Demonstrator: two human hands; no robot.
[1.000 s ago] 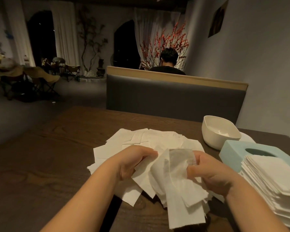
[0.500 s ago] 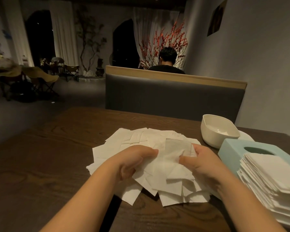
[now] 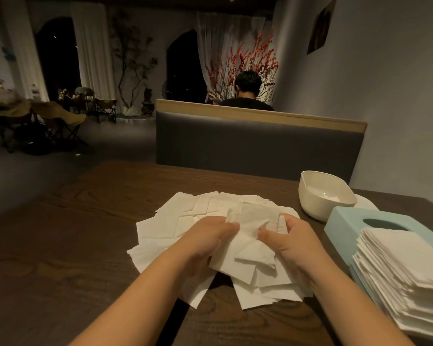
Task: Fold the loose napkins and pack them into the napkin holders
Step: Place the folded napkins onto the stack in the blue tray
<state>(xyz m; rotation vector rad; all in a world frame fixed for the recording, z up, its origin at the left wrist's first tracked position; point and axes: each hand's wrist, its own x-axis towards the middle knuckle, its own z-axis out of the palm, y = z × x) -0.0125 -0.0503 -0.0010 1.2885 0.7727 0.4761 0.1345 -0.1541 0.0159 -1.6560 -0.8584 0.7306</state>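
Dark wooden counter (image 3: 60,245) carries the spread heap of loose white paper napkins (image 3: 175,221) – left hand (image 3: 208,236) and right hand (image 3: 290,236) both pinch one thin white napkin (image 3: 253,218) above it, likely to fold.

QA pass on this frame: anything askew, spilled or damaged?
Nothing damaged or spilled. The loose white paper napkins lie fanned unevenly on the dark wooden table, expected before folding. Both hands, left and right, pinch one napkin. The folded white stack beside the pale blue holder is slightly staggered.
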